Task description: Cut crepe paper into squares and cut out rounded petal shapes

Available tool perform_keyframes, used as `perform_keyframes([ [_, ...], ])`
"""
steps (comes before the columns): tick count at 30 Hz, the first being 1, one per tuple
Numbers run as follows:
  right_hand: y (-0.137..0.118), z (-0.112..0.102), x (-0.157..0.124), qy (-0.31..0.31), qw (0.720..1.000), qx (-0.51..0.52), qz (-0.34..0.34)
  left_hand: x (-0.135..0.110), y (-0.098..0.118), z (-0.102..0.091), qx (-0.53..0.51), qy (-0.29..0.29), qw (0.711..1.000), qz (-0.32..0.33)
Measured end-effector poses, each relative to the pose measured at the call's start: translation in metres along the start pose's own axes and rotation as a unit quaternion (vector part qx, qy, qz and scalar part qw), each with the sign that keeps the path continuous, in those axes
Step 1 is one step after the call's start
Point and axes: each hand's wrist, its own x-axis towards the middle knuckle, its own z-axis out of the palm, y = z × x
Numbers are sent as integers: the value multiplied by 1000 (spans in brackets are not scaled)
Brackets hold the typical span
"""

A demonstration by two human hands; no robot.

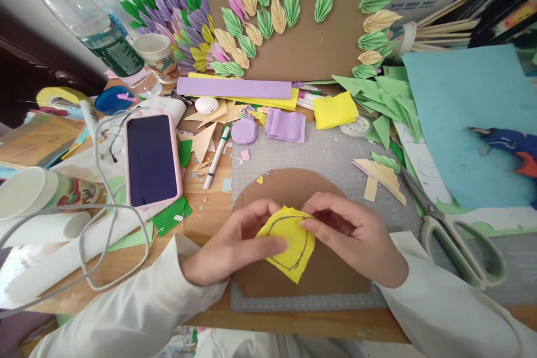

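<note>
A small yellow paper piece (293, 246) with a dark drawn curve lies between both hands, over a brown cardboard disc (289, 187) on a grey cutting mat (323, 151). My left hand (235, 246) pinches its left side, thumb on top. My right hand (352, 232) pinches its upper right edge with the fingertips. Both wear white sleeves.
Scissors (457, 235) lie right of the mat, beside a blue sheet (465, 106) with a glue gun (512, 145). A pink-cased phone (151, 159), white cable, paper cups (25, 193), a water bottle (88, 17) and a marker (216, 158) crowd the left. Folded paper leaves on cardboard (302, 39) stand behind.
</note>
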Motion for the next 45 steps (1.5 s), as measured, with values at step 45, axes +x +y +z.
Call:
perform_keyframes([
  [45, 0, -2, -5, 114, 982, -133, -75, -3, -13, 9, -102, -10, 992, -71],
])
